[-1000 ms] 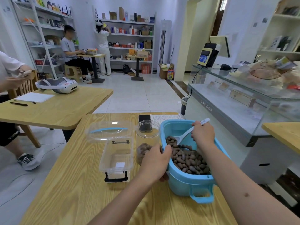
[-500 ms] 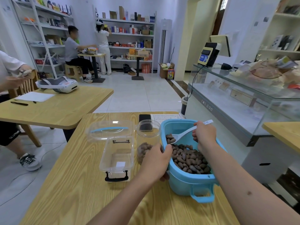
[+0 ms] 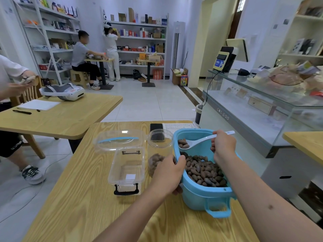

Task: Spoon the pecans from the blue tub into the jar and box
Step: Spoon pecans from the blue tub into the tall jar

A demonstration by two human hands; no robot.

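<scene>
The brown, ridged pecans [image 3: 202, 170] lie heaped in the near half of the light-blue plastic tub [image 3: 201, 194], lower right of centre in the frame. A few more sit in the bowl of a white plastic spoon [image 3: 195, 143], lifted clear of the heap over the tub's far left corner. The right hand [image 3: 222, 145] has its fingers curled round the spoon's handle. The left hand [image 3: 168, 173] grips the tub's left rim, thumb over the edge, steadying it.

Just left of the tub, touching or nearly so, stands a clear round plastic jar [image 3: 160, 151], open-topped, with a shallow layer of pecans at its bottom. Left of that is the clear rectangular plastic box [image 3: 126, 169] with black clasps, its lid hinged back, and no pecans in it that can be seen.

The step in hand looks like carrying a loaded spoonful toward the jar. The next move calls for keeping the spoon level over the tub's rim, then tipping it above the jar's mouth; a tilt too soon would likely drop nuts onto the wooden table [image 3: 83, 198].
</scene>
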